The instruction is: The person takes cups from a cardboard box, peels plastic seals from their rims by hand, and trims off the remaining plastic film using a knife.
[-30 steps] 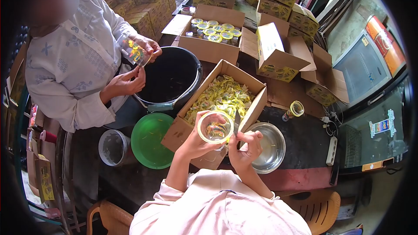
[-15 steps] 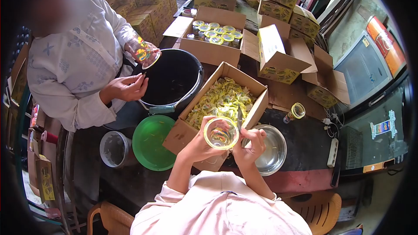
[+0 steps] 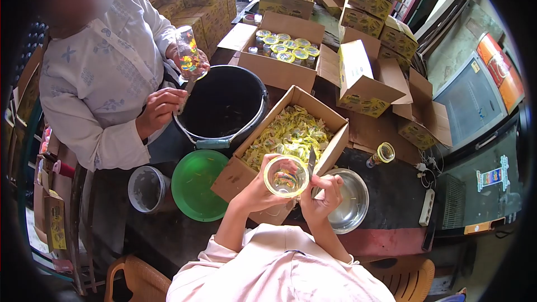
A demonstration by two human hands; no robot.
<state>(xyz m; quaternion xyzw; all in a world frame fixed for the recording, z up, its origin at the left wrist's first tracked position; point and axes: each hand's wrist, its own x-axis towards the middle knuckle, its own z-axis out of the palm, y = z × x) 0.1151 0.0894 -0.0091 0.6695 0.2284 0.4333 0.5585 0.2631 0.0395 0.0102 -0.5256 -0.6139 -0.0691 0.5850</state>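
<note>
My left hand (image 3: 250, 194) is wrapped round a clear plastic jar (image 3: 286, 176) with a yellow rim, its round end facing me. In my right hand (image 3: 322, 198) is a knife (image 3: 312, 160), blade pointing up beside the jar's right edge. Just beyond my hands stands an open cardboard box (image 3: 337, 138) heaped with yellow and clear plastic strips (image 3: 291, 128). A shiny metal bowl (image 3: 358, 207) is partly hidden behind my right hand.
A co-worker (image 3: 106, 78) at the left holds a printed clear jar (image 3: 189, 50) above a black bucket (image 3: 258, 117). Nearby are a green basin (image 3: 196, 184), a grey tub (image 3: 146, 190), another jar (image 3: 383, 154), a carton of lidded jars (image 3: 279, 70) and a power strip (image 3: 427, 208).
The view has shifted slightly. My hands keep hold of the jar and knife, with little movement. The co-worker's jar is more upright, and their lower hand is closer to it.
</note>
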